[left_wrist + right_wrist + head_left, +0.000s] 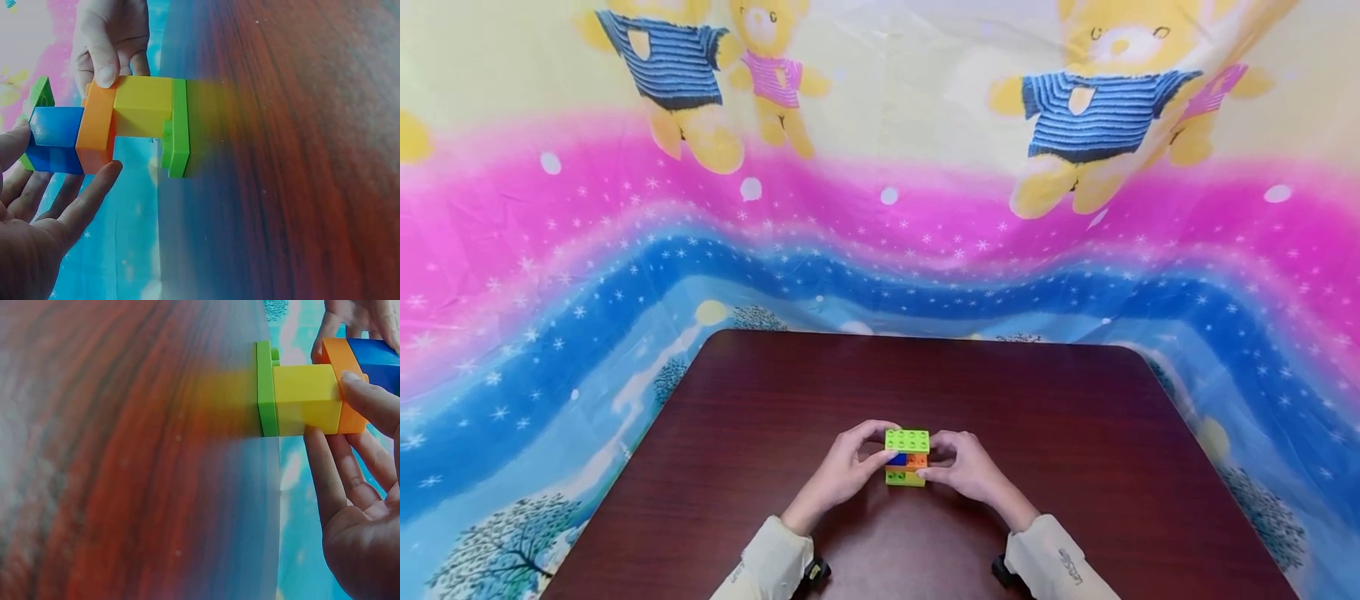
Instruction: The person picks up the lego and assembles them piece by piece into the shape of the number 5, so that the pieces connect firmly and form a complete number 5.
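Note:
A stack of toy building bricks stands upright in front of both hands. A studded green plate [907,440] tops it, over a blue brick [56,125] set to the left side. Beneath the blue brick comes an orange brick [97,125], then a yellow brick [306,394] to the right side. At the bottom lies a second green plate [180,125], right at the tabletop. My left hand [850,467] grips the blue brick near the upper plate, thumb at the front. With its thumb on the orange brick, my right hand [968,469] holds the stack's other side.
The dark red-brown wooden table [760,392] has rounded far corners. Behind and beside it hangs a cloth [887,242] printed with bears, snowflakes and trees. Light sleeves [1052,554] and black wrist straps are near the front edge.

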`<state>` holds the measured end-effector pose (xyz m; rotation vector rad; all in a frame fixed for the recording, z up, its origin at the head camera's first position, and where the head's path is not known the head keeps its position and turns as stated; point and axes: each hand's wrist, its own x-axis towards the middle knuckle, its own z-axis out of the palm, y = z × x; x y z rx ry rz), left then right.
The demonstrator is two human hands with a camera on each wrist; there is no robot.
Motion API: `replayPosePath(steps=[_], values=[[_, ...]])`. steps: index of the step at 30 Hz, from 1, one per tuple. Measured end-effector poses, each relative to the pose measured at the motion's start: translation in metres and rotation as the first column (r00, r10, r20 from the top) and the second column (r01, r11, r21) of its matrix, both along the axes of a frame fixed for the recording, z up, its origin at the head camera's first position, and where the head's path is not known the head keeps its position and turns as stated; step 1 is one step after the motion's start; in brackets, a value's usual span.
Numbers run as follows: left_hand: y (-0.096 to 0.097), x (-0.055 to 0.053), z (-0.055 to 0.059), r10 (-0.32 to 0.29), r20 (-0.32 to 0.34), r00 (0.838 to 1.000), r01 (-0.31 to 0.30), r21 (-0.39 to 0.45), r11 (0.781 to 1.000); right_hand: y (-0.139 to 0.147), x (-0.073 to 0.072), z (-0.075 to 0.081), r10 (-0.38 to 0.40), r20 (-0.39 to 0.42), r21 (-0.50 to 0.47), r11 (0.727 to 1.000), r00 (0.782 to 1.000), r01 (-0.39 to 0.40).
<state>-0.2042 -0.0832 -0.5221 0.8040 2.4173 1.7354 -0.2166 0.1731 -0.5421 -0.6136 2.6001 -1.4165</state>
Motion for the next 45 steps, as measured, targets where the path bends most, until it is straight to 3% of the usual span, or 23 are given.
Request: replayPosePath(steps=[8,26,45], values=[[0.0001,0.0013,-0.005,0.013,-0.019,1.0,-0.013,0.004,1.0,0.0007,0.0013,-0.003,0.01,0.013,-0.024,1.0,1.0,-0.01],[0.0009,-0.0009,-0.0047,0.024,0.058,0.998,-0.025,0.032,0.999,0.0018,0.0005,-0.0013,0.003,0.006,-0.006,1.0,1.0,-0.003],[0.0014,-0.0024,-0.006,0.039,0.057,0.998,-0.041,0.041,0.998,0.0024,-0.0009,-0.0026,-0.004,0.007,0.005,1.0,1.0,0.004]])
